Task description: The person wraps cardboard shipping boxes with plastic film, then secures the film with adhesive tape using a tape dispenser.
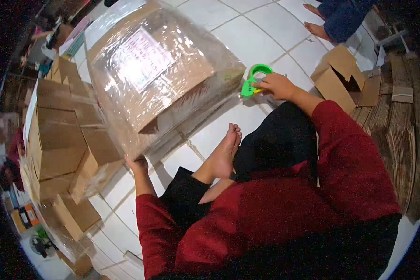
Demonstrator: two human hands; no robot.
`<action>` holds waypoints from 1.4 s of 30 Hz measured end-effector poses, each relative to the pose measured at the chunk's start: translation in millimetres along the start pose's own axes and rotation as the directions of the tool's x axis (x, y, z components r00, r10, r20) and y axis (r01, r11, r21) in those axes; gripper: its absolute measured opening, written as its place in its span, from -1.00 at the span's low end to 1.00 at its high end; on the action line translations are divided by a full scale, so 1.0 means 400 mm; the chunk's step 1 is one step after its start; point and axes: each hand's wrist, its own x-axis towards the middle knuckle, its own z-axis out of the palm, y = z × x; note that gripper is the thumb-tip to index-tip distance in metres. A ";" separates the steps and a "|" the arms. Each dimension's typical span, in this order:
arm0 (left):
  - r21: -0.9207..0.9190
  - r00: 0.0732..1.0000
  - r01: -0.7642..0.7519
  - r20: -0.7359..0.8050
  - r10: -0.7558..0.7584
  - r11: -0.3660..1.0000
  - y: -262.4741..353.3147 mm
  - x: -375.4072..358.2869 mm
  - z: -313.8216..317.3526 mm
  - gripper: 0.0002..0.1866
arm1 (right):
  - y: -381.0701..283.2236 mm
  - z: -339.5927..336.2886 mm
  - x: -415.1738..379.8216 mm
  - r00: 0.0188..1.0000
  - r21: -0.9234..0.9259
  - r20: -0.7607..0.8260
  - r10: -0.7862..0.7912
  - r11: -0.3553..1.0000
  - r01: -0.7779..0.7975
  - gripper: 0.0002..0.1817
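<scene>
The green tape dispenser is grasped in the right hand, just beside the plastic-wrapped carton. At that carton's near corner the left hand is placed, though whether its fingers are clenched cannot be told. The loose, glossy film could be snagged or torn by the dispenser's cutting end if it were brushed, and the corner could slip if lightly supported. Beneath both hands, a white tiled floor is seen; right of the dispenser, an open carton, flattened cardboard and another person's feet; left of the left hand, film-covered cartons
</scene>
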 end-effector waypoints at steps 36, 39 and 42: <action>0.779 0.824 0.546 -0.432 -0.366 0.310 0.289 0.397 -0.004 -0.45 | 0.283 -0.006 -0.034 0.997 0.025 -0.053 0.057 0.998 -0.056 -0.50; 0.833 0.866 0.453 -0.328 -0.376 0.318 0.275 0.399 -0.021 -0.45 | 0.292 -0.003 -0.042 0.991 0.033 -0.116 0.067 0.997 -0.064 -0.50; 0.827 0.845 0.504 -0.413 -0.338 0.248 0.261 0.398 -0.015 -0.48 | 0.294 0.003 -0.026 0.990 0.098 -0.095 0.101 0.991 -0.092 -0.49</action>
